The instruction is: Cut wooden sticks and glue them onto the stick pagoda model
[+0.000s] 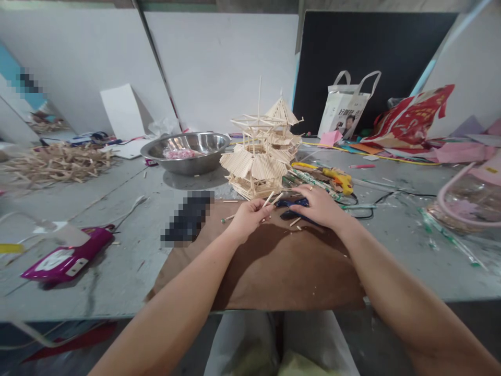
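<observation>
My left hand (pixel 252 216) pinches thin pale wooden sticks (pixel 268 198) between thumb and fingers, above a brown sheet. To its right, my right hand (pixel 319 206) has its thumb and forefinger spread over dark blue-handled pliers (pixel 291 202). The thumb appears to touch one handle; the tool's jaws are hard to make out. Short stick pieces (pixel 295 222) lie beside the pliers on the brown sheet (pixel 274 277). Just beyond my hands stands a stick-built pavilion model (pixel 258 164) with tiered roofs and a tall upright stick.
A steel bowl (pixel 186 156) stands left of the model, and a stick pile (pixel 58 162) lies farther left. A yellow glue gun (pixel 338 180) with a dark cord rests to the right. A purple power strip (pixel 68 256) sits at front left. A pink-handled clear container (pixel 469 193) is far right.
</observation>
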A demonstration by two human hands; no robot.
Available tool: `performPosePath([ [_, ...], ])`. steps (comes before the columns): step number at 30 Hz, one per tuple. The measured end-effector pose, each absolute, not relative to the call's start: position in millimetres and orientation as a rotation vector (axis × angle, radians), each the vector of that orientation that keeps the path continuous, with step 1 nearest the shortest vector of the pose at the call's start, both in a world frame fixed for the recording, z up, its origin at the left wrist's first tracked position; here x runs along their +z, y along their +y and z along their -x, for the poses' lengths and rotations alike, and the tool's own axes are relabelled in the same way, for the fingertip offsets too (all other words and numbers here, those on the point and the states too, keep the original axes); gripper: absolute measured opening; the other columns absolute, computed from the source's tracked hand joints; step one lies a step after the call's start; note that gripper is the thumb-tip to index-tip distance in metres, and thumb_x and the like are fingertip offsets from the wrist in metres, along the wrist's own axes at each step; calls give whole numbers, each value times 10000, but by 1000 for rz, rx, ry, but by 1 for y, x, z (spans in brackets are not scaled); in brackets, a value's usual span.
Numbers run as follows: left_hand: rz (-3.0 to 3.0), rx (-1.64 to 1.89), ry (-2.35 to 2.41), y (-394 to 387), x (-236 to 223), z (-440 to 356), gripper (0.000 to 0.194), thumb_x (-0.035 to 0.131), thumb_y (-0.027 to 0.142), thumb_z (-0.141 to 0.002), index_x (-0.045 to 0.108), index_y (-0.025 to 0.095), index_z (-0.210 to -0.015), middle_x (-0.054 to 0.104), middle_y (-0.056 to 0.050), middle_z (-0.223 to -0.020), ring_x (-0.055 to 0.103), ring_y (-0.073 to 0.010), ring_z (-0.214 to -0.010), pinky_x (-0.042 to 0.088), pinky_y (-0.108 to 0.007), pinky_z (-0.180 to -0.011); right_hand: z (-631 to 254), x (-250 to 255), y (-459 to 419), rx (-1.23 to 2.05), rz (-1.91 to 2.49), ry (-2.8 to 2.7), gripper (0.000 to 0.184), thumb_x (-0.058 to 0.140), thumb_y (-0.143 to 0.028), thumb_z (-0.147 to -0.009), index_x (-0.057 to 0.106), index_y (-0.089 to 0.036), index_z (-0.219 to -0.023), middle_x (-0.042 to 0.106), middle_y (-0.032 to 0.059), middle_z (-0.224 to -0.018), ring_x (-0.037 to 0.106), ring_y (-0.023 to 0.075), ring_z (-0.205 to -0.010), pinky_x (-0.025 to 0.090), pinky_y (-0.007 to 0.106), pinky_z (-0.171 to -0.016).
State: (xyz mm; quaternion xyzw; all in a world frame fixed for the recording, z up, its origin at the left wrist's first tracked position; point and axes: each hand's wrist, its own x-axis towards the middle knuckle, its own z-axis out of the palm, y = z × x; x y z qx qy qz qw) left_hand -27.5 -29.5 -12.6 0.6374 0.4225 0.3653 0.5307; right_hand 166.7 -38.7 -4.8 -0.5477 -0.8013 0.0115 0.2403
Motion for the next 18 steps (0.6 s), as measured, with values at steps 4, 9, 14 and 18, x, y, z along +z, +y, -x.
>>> performPosePath([
  [4,-1511,907,1050,-27,-14,28,223,549,353,-649,507,138,-689,423,68,-477,309,-18,-392,214,-163,-399,-191,-13,-31,-8,1938,-2375,854,487,-619,-555,286,-155,-1244,287,160,-1288,184,323,-1184,106,531,-914],
  [9,-1589,922,1065,-27,-14,30,259,519,392,-661,527,133,-668,388,70,-449,284,-25,-399,206,-171,-415,-202,-21,-27,137,2059,-2508,783,546,-466,-557,300,-165,-1237,308,140,-1281,187,297,-1191,81,508,-932],
  [14,-1642,904,1092,-28,-14,31,322,486,429,-669,575,125,-725,357,70,-441,269,-34,-406,194,-180,-419,-197,-18,-26,6,2042,-2481,666,582,-352,-491,426,-199,-1120,470,113,-1120,379,265,-1069,148,477,-914],
  [18,-1667,929,1108,-28,-14,30,294,505,406,-661,579,129,-726,377,65,-461,276,-35,-421,209,-179,-428,-190,-13,-30,-101,2099,-2452,423,557,-349,-514,541,-189,-905,566,91,-901,501,246,-886,278,440,-829],
])
